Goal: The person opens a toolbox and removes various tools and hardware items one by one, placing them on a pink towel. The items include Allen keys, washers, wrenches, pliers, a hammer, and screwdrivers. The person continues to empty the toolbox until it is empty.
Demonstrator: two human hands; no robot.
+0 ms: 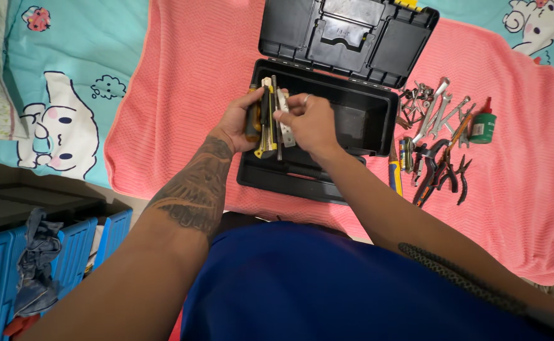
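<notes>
My left hand clamps a stiff, slippery bundle of screwdrivers by their handles above the open black toolbox, while my right hand pinches a flat metal blade beside them.

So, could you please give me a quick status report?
Left hand gripping a bundle of hand tools. Right hand pinching one. Open black plastic toolbox below, nothing blocking.
</notes>
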